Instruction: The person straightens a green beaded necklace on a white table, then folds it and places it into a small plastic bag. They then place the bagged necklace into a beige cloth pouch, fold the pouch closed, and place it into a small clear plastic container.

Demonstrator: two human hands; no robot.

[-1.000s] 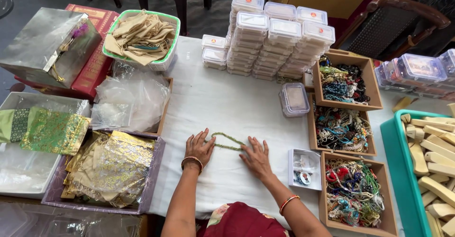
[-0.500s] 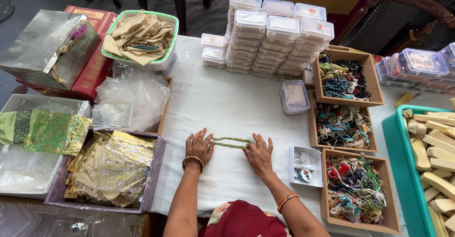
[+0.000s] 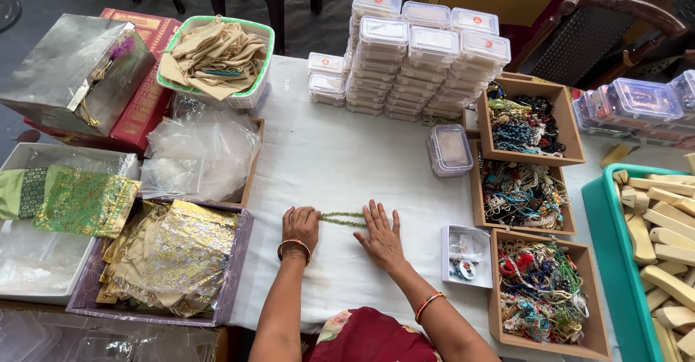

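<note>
"What is the person doing with those hands?"

"Both hands lie flat on the white cloth [image 3: 340, 159]. The left hand [image 3: 300, 226] and the right hand [image 3: 380, 233] are a little apart, fingers spread out, not gripping anything. A thin string of green beads [image 3: 343, 220] lies stretched between them on the cloth. The left fingertips touch one end and the right fingers rest on the other end."

"So the beads are just lying there?"

"Yes, folded into a narrow double line, right in front of the person, near the middle of the table."

"What is all that stuff on the right?"

"Three brown boxes in a row, full of tangled bead strings: the far one [image 3: 527, 121], the middle one [image 3: 523, 195] and the near one [image 3: 543, 293]. Just beside the right hand sits a small open white box [image 3: 467, 255] with little bits inside. A small clear box with a lid [image 3: 450, 149] stands farther up."

"And at the back?"

"Tall stacks of clear little boxes [image 3: 423, 54]. On the left there is a green basket [image 3: 216, 58] of beige pouches, some clear plastic bags [image 3: 199, 156], and a purple tray [image 3: 166, 261] of shiny gold pouches."
</note>
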